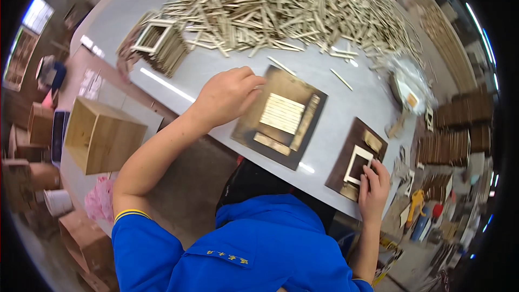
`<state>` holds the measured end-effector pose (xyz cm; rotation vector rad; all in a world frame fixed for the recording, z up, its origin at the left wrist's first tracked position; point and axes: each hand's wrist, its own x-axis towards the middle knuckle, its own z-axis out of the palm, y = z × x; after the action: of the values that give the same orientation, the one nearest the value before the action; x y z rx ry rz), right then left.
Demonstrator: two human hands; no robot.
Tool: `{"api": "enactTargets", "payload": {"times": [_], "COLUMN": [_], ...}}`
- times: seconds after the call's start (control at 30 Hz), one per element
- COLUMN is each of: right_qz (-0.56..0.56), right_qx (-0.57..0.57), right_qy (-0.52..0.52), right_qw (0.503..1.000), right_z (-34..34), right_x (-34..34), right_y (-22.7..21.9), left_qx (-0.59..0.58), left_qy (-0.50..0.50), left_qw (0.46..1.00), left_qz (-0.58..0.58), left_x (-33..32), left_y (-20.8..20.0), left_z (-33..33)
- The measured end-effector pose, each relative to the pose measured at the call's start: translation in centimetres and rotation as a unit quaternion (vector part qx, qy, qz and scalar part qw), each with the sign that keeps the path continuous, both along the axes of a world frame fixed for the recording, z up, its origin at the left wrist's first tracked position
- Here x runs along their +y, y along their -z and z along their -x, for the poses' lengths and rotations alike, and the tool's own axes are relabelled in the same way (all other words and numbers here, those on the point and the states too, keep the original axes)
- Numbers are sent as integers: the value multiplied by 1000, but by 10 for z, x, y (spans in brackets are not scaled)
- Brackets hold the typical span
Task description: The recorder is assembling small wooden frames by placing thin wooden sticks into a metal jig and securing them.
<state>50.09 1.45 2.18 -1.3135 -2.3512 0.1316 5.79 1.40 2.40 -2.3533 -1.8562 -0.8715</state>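
My left hand (230, 94) is over the upper left edge of a dark square board (311, 135), its fingers curled together; whatever they may hold is hidden. Pale wooden strips (282, 112) lie side by side on this board in a flat block, bordered on the right and below by wooden bars (272, 144). To the right, a small pale rectangular wooden frame (352, 163) rests on a second dark board (343, 158). My right hand (374, 186) has its bent fingers closed at the right side of that frame. A small wooden block (372, 140) sits above the frame.
A big heap of loose wooden strips (259, 13) covers the table's far side. Stacked frames (159, 46) stand at the far left. Clear plastic wrapping (408, 84) lies at the right edge. A wooden box (105, 135) stands left, above a pink bag (99, 199).
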Motion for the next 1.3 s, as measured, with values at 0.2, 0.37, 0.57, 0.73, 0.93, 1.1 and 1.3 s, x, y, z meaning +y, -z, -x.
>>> {"api": "enactTargets", "payload": {"times": [0.2, 0.37, 0.57, 0.73, 0.93, 1.1, 1.3], "right_qz": [22, 43, 53, 49, 39, 40, 49], "right_qx": [47, 93, 94, 99, 97, 78, 77], "right_qy": [16, -2, 18, 45, 64, 65, 64], "right_qw": [999, 995, 994, 993, 992, 994, 994], "right_z": [-24, -38, -38, -34, -31, -30, -31], "right_x": [-16, -12, -9, -9, -6, -6, -3], "right_y": [13, 26, 18, 19, 25, 23, 21], "left_qx": [31, 19, 47, 59, -85, -191, -319], "left_qy": [0, 15, 62, 67, -29, -95, -3], "left_qw": [997, 999, 997, 996, 995, 977, 947], "left_qz": [65, 40, 14, -14, 34, 27, 46], "left_x": [30, 24, 22, 19, 15, 10, 7], "left_y": [25, 20, 21, 30, 37, 31, 19], "left_z": [-26, -30, -28, -27, -28, -50, -146]}}
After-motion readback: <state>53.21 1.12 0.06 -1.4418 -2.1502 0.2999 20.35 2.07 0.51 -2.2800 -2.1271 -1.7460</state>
